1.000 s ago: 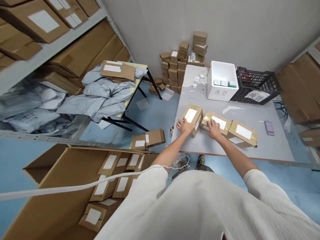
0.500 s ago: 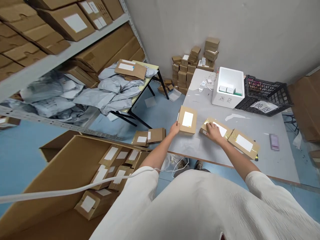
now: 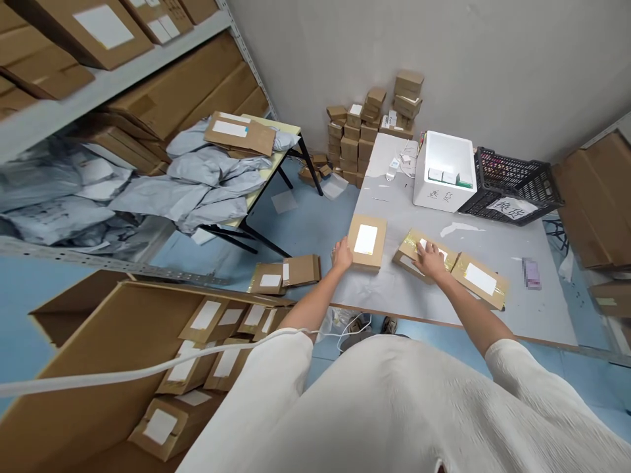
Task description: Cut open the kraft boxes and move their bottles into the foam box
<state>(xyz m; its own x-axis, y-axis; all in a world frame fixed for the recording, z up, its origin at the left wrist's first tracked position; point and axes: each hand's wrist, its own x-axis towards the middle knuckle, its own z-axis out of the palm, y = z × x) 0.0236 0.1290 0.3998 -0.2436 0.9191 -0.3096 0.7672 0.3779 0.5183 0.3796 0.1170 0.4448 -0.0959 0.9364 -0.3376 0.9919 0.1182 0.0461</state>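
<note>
A brown box with a white label [image 3: 365,239] lies at the left edge of the grey table [image 3: 399,295]. My left hand [image 3: 342,255] is at that box's left side, its fingers bent; whether it grips the box is hard to see. My right hand [image 3: 430,258] rests on top of a taped brown box [image 3: 408,247], fingers spread over its label. Touching that one on the right is another labelled, taped box [image 3: 479,281].
Behind stand a white foam box [image 3: 444,190] and a black crate [image 3: 517,187]. A large open carton [image 3: 98,341] holding several boxes is at lower left, crossed by a white cable [image 3: 123,376]. Grey bags [image 3: 197,164] cover a side table.
The view has shifted slightly to the right. My left hand's fingers have moved a little along the left box's side. My right hand has shifted slightly on the middle box, its fingers more spread.
</note>
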